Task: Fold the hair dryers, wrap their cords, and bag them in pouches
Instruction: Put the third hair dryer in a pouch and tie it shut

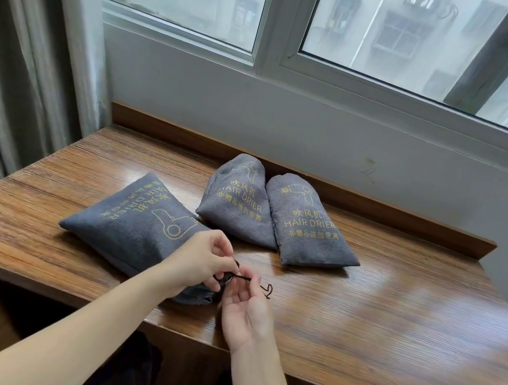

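3 grey fabric pouches on the wooden table [395, 298], all filled and lumpy, gold print with a dryer outline and "HAIR DRIER". Weave looks coarse, matte. Table is brown wood grain, glossy, with a raised lip along the far edge.

Far pouch [237, 203] and right pouch [304, 223] lie touching side by side, rounded closed ends toward the window [404, 33].

Near-left pouch [138, 224] lies diagonal, its mouth toward the near edge, under the hands.

1 dark thin drawstring [241, 277] at that mouth, loose end curled on the table just right of the hands.

Left hand [201, 264]: fingers pinched together on the drawstring, over the pouch mouth. Right hand [244, 310]: palm up, fingers loosely curled, fingertips on the same string; can't tell how firm the grip is.

No dryers or cords visible.

Curtain [6, 86] hangs at far left.
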The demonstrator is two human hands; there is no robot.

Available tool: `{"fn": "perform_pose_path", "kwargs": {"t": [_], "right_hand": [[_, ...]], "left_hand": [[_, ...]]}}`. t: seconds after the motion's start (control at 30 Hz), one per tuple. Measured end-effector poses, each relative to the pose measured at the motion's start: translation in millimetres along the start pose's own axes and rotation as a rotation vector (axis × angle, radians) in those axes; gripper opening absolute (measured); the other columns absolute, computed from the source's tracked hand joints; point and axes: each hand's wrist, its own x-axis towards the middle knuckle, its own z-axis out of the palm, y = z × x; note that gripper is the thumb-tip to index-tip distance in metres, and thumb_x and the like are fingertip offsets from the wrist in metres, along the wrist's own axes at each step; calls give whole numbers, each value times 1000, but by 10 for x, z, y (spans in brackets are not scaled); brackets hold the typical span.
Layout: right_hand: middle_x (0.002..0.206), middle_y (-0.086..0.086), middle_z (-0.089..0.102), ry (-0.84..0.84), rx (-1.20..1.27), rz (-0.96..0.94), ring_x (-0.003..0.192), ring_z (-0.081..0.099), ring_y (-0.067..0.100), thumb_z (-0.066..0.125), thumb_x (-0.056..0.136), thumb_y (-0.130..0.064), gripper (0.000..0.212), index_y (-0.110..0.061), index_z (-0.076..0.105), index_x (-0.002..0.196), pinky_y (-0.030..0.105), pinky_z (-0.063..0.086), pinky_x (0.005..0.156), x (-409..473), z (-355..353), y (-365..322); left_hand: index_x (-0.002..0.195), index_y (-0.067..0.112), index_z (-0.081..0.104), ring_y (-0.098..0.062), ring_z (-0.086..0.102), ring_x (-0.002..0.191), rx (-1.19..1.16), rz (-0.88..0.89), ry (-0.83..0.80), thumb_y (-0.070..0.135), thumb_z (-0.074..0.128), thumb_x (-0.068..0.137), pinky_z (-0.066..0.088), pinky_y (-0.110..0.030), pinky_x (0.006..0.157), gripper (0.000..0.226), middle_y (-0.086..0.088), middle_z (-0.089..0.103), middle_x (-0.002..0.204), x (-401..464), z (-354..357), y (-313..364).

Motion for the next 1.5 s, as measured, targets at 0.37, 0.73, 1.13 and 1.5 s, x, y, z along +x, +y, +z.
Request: {"fn": "perform_pose_path", "kwargs": {"t": [0.37,0.73,1.13,1.5], "right_hand": [[54,-1,55,-19,-341,47,38,44,2,50,102,-12,24,-9,56,79,12,34,37,157,112,-101],[57,0,51,-150,-853,-118,39,42,2,54,100,-7,21,-7,57,79,15,32,34,47,144,-197],[58,-4,59,-298,-902,15,47,45,2,67,90,-2,10,-6,66,81,13,37,45,32,19,-291],[63,-2,59,-341,-963,-2,55,45,5,66,90,-1,15,-8,68,77,17,37,55,41,-43,-301]], "left_hand": [[88,12,53,-11,56,57,268,142,-145,-4,64,84,57,-32,51,20,-4,63,69,-27,-85,-44],[79,30,47,-4,63,63,641,441,136,13,73,71,54,-29,68,33,10,69,67,-62,-85,-63],[81,27,46,-1,63,60,531,382,121,-2,68,72,47,-13,53,38,8,71,69,-6,-112,-94],[85,18,49,-14,65,59,601,245,-74,-2,71,72,52,-29,46,33,0,72,74,53,-183,109]]}}
